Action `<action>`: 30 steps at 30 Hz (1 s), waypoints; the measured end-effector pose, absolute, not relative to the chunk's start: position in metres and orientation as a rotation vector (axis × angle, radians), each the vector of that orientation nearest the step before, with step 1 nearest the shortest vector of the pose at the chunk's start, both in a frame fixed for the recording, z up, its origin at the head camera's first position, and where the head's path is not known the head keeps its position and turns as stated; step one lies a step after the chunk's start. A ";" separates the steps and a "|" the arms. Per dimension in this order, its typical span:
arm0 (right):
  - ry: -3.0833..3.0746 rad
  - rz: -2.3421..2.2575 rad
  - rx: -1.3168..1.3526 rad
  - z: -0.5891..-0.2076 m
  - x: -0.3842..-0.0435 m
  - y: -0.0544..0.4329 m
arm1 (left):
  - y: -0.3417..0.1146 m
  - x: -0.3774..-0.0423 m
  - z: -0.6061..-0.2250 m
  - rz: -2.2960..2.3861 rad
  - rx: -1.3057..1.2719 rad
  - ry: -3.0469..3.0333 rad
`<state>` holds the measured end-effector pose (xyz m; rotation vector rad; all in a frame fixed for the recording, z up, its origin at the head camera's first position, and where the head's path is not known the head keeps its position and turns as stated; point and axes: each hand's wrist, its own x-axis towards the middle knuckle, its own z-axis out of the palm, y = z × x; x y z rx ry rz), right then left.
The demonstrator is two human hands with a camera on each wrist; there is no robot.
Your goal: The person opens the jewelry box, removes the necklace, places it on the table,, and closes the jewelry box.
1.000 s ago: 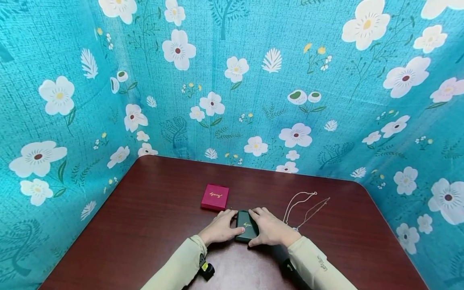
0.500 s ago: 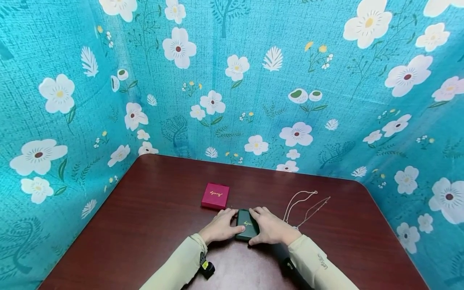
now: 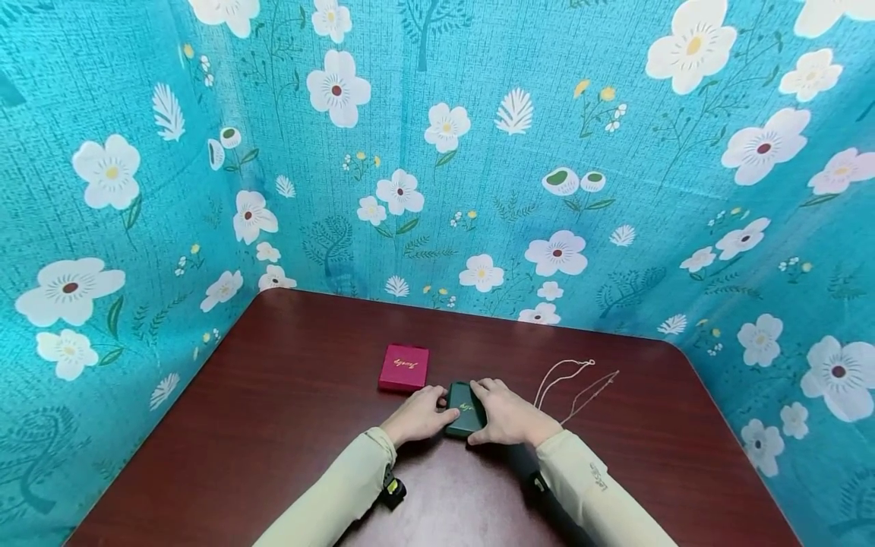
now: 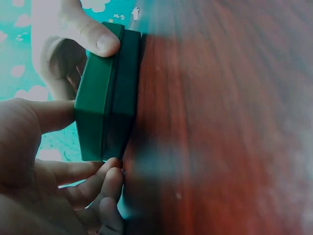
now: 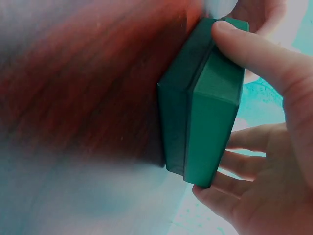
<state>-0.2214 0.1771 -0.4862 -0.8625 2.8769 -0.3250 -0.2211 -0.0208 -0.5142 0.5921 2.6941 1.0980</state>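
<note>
A dark green jewelry box with gold lettering sits on the table between both hands, its lid on. My left hand holds its left side, thumb at the lid and the other fingers round the far corner. From the right, my right hand grips the box, with its thumb at the near edge and fingers spread toward the far edge. In the left wrist view a thin seam runs between lid and base of the green box. The right wrist view shows the same box with the right thumb on its corner.
A crimson jewelry box with gold lettering lies farther back, left of the green one. Two thin chain necklaces, one silvery and one darker, lie right of the right hand. A floral curtain encloses the dark red table.
Over the last half second both hands and the green box have shifted a little away from the body, toward the back of the table. The grips look the same.
</note>
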 end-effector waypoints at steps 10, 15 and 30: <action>2.868 -0.320 -0.773 -0.488 -0.240 0.183 | -0.013 -0.228 -0.512 1.013 0.607 2.701; 2.848 -0.343 -0.751 -0.484 -0.247 0.181 | -0.010 -0.235 -0.512 1.005 0.573 2.714; 2.922 -0.496 -0.789 -0.479 -0.218 0.189 | -0.041 -0.195 -0.494 1.040 0.574 2.559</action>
